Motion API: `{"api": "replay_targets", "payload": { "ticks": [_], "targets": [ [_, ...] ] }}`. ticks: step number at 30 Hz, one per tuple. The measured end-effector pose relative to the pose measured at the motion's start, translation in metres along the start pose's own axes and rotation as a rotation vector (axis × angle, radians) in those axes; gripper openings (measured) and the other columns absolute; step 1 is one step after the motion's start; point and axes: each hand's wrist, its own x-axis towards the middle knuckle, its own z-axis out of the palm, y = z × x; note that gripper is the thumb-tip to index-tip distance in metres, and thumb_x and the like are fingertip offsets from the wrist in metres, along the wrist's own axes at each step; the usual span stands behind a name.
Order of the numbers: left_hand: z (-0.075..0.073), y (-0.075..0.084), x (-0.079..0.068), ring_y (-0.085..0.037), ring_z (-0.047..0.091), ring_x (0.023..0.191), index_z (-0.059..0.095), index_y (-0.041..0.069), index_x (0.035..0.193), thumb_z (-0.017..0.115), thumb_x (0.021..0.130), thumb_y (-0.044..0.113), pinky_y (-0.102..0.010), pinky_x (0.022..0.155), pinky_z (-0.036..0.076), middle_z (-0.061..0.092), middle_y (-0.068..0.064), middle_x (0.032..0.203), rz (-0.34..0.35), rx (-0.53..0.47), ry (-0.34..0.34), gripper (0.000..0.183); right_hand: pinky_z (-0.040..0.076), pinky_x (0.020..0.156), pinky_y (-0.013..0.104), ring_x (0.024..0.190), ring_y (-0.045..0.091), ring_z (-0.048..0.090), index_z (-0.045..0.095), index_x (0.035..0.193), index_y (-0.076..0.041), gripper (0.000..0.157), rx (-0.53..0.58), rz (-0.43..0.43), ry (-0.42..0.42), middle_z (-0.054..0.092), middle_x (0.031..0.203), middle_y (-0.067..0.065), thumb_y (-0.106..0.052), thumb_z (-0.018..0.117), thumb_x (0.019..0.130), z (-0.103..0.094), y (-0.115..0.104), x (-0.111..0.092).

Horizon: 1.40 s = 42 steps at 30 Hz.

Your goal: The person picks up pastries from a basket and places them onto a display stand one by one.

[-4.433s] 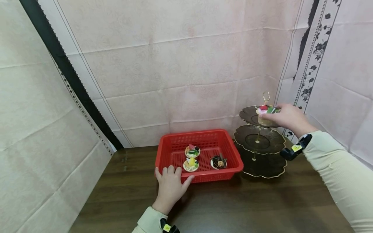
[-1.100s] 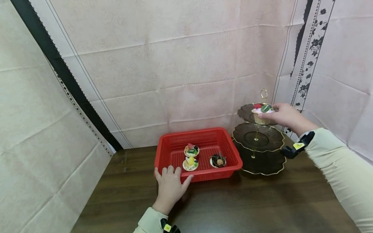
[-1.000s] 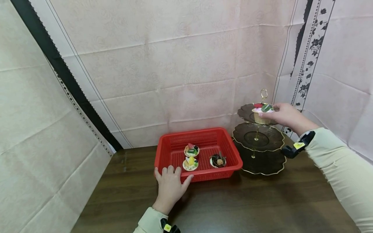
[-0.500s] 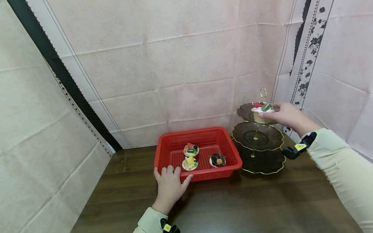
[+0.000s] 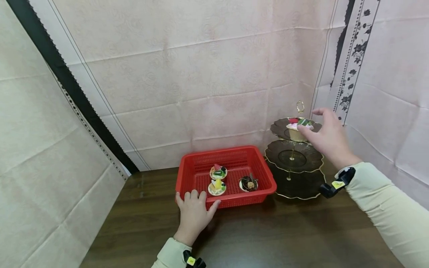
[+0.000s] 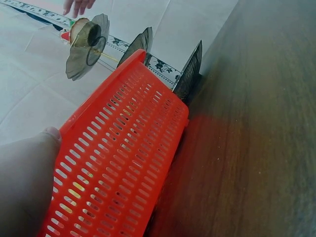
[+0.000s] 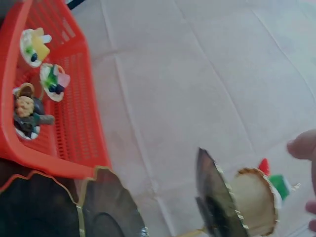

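Table and backdrop: dark wood-grain table (image 5: 285,238); pale creased cloth (image 5: 214,74) hung behind and at both sides.
Right hand (image 5: 330,141): released, thumb and fingers spread wide just right of the cupcake (image 5: 296,135); right wrist view shows a gap between them.
Left hand (image 5: 193,217): on the near rim of the red basket (image 5: 238,202), towards its left end, fingers spread; cannot tell whether it grips the rim.
Cupcake: upright on the top tier of the stand, pink cream, red and green toppings.
Stand (image 5: 275,156): three dark scalloped plates, gold edges, ring handle (image 5: 300,107) on top; just right of basket.
Basket contents: yellow-topped cake (image 5: 217,188) near left; pink-and-green-topped cake (image 5: 218,172) just beyond it; dark-topped cake (image 5: 248,184) to the right, apart from both.
Sleeves (image 5: 385,208): pale green, black wrist devices (image 5: 330,190) at the cuffs.
Far right: floral border (image 5: 352,78) on cloth.
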Motion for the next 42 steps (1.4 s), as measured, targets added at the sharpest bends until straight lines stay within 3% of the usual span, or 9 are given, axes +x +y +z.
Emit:
{"api": "replay_targets", "payload": {
  "ticks": [8, 11, 13, 23, 26, 32, 36, 42],
  "targets": [
    [0.000, 0.000, 0.000, -0.036, 0.056, 0.099, 0.072, 0.011, 0.108, 0.060, 0.088, 0.069, -0.079, 0.103, 0.022, 0.063, -0.015, 0.101, -0.007, -0.004, -0.012, 0.062, 0.042, 0.096, 0.051, 0.117, 0.037, 0.054, 0.057, 0.125, 0.001, 0.043, 0.077, -0.316, 0.154, 0.058, 0.129, 0.019, -0.010, 0.075, 0.087, 0.044, -0.006, -0.019],
    [-0.001, 0.001, 0.000, -0.036, 0.056, 0.099, 0.071, 0.011, 0.107, 0.060, 0.088, 0.069, -0.079, 0.103, 0.022, 0.063, -0.014, 0.101, -0.005, -0.007, -0.012, 0.061, 0.043, 0.100, 0.051, 0.119, 0.035, 0.057, 0.060, 0.122, 0.000, 0.041, 0.100, -0.409, 0.169, 0.062, 0.127, 0.017, -0.005, 0.076, 0.084, 0.062, -0.009, -0.027],
    [-0.003, 0.001, 0.000, -0.036, 0.056, 0.099, 0.071, 0.011, 0.107, 0.060, 0.088, 0.068, -0.079, 0.104, 0.021, 0.063, -0.015, 0.101, -0.002, -0.011, -0.009, 0.061, 0.044, 0.102, 0.053, 0.121, 0.034, 0.057, 0.061, 0.122, -0.001, 0.041, 0.106, -0.424, 0.147, 0.063, 0.127, 0.016, -0.005, 0.076, 0.084, 0.074, -0.010, -0.033],
    [-0.004, 0.001, 0.002, -0.036, 0.055, 0.100, 0.072, 0.010, 0.107, 0.059, 0.089, 0.069, -0.079, 0.105, 0.020, 0.063, -0.015, 0.101, 0.000, -0.017, -0.012, 0.063, 0.047, 0.101, 0.057, 0.122, 0.035, 0.055, 0.054, 0.135, -0.005, 0.050, 0.164, -0.267, -0.027, 0.057, 0.135, 0.015, -0.014, 0.075, 0.091, 0.132, -0.006, -0.052],
    [-0.003, 0.001, 0.001, -0.036, 0.055, 0.099, 0.072, 0.010, 0.107, 0.058, 0.090, 0.069, -0.079, 0.105, 0.019, 0.063, -0.016, 0.101, 0.000, -0.024, -0.010, 0.063, 0.053, 0.093, 0.055, 0.116, 0.033, 0.058, 0.050, 0.140, -0.008, 0.055, 0.180, -0.169, -0.134, 0.056, 0.134, 0.014, -0.021, 0.074, 0.092, 0.147, -0.003, -0.056],
    [-0.001, -0.001, 0.000, -0.035, 0.055, 0.099, 0.071, 0.010, 0.106, 0.057, 0.090, 0.070, -0.078, 0.104, 0.019, 0.063, -0.015, 0.100, 0.000, -0.015, -0.012, 0.063, 0.041, 0.108, 0.057, 0.135, 0.039, 0.047, 0.032, 0.153, -0.007, 0.083, 0.154, 0.044, -0.418, 0.046, 0.149, 0.020, -0.036, 0.076, 0.090, 0.175, 0.007, -0.053],
    [-0.003, -0.001, 0.000, -0.035, 0.055, 0.099, 0.071, 0.011, 0.107, 0.057, 0.090, 0.070, -0.078, 0.105, 0.019, 0.063, -0.015, 0.101, -0.006, -0.008, -0.025, 0.063, 0.039, 0.109, 0.059, 0.137, 0.040, 0.045, 0.021, 0.157, -0.005, 0.102, 0.124, 0.115, -0.573, 0.042, 0.152, 0.022, -0.044, 0.081, 0.084, 0.189, 0.007, -0.050],
    [-0.004, 0.000, 0.001, -0.035, 0.055, 0.100, 0.071, 0.011, 0.108, 0.059, 0.089, 0.069, -0.078, 0.105, 0.020, 0.063, -0.014, 0.102, -0.001, -0.008, -0.036, 0.062, 0.033, 0.113, 0.060, 0.140, 0.039, 0.040, 0.004, 0.160, -0.005, 0.121, 0.097, 0.200, -0.706, 0.029, 0.159, 0.022, -0.044, 0.085, 0.079, 0.202, 0.001, -0.049]
  ]
}}
